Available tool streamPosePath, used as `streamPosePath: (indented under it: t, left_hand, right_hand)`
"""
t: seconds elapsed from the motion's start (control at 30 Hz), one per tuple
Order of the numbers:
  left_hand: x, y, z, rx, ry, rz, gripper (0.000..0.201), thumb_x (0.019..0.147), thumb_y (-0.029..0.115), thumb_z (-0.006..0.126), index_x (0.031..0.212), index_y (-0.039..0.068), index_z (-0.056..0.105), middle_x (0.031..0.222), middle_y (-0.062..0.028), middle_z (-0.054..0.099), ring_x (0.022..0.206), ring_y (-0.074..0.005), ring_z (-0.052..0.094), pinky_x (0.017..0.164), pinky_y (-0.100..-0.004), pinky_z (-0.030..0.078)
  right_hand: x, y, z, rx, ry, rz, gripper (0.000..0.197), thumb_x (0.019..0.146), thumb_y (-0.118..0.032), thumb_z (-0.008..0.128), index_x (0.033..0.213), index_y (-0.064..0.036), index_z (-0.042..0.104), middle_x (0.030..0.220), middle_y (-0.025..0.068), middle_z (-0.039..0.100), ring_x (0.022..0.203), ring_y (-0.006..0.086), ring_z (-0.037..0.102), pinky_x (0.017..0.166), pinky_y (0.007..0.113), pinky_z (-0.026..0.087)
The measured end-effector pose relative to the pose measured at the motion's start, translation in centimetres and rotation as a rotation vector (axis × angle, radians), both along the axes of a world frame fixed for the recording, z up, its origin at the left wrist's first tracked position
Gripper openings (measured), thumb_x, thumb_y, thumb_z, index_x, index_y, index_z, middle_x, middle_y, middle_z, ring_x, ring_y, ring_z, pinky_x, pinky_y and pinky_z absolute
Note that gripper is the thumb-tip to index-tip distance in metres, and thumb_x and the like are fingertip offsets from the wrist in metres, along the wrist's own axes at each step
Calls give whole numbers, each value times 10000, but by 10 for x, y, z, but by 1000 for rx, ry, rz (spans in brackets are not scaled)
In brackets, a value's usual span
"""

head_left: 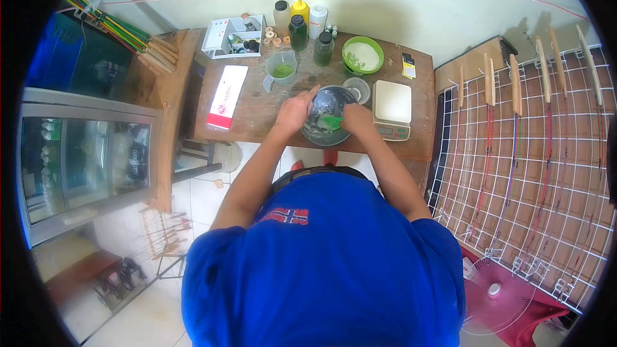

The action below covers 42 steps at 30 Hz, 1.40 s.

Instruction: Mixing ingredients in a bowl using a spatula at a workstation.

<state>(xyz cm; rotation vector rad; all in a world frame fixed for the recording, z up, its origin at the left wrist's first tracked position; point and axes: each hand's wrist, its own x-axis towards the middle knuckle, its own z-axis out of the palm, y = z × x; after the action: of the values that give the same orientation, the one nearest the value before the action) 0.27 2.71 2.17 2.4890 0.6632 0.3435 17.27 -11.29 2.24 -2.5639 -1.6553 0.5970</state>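
1. Two hands are seen over a dark round bowl [326, 115] that stands near the front edge of the wooden bench [257, 112].
2. The bowl's left rim is touched by the left hand [294, 113]; whether its grip is closed on the rim or only laid against it cannot be told.
3. A green spatula [331, 121] is held in the right hand [357, 117], the grip clamped on its handle, with the blade lying inside the bowl.
4. A white digital scale [392, 108] is placed just right of the bowl, and a small round lid [357, 90] lies between the two, slightly behind.
5. A clear measuring jug [281, 69] with green liquid in it is set behind the bowl to the left.
6. A green bowl [362, 56] with a pale inside is found behind the scale.
7. Several bottles [299, 24], dark, white and yellow, are grouped at the back of the bench by the wall.
8. A white tray [218, 37] of small items and a long white and red box [227, 96] are kept on the left part of the bench.
9. Long sticks with wooden handles are hung on a white wire rack [533, 173] at the right.
10. A pink fan [498, 295] is seen on the floor at the lower right.
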Motion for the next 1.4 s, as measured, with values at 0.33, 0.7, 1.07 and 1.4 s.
streamPosePath:
  t: [0.33, 0.7, 1.07, 1.4]
  left_hand:
    - [6, -2, 5, 17, -11, -12, 543, 878, 86, 552, 1413, 151, 484, 1103, -180, 656, 897, -393, 655, 777, -482, 540]
    - [11, -1, 0, 63, 62, 12, 533, 884, 84, 543, 1411, 135, 482, 1098, -160, 658, 896, -377, 659, 774, -472, 545]
    - [13, -4, 4, 81, 50, -3, 545, 874, 86, 554, 1412, 131, 480, 1053, -159, 659, 844, -375, 664, 740, -474, 549]
    - [15, -8, 4, 103, 27, 22, 554, 865, 82, 565, 1409, 147, 489, 1003, -143, 659, 818, -380, 665, 712, -487, 544]
  right_hand:
    - [9, -2, -6, -70, 112, -270, 328, 737, -236, 766, 924, 30, 723, 958, 253, 698, 884, 400, 693, 793, 462, 564]
    - [24, 2, -6, -100, 325, -313, 338, 739, -266, 771, 905, 25, 728, 970, 263, 692, 908, 377, 693, 794, 457, 553]
    - [13, -8, -3, 120, -73, -239, 198, 786, -186, 673, 850, -10, 737, 873, 217, 709, 841, 372, 705, 748, 470, 561]
    - [-9, -13, -2, 139, -174, 37, 133, 794, -74, 595, 789, -30, 720, 797, 199, 696, 783, 347, 708, 685, 439, 566]
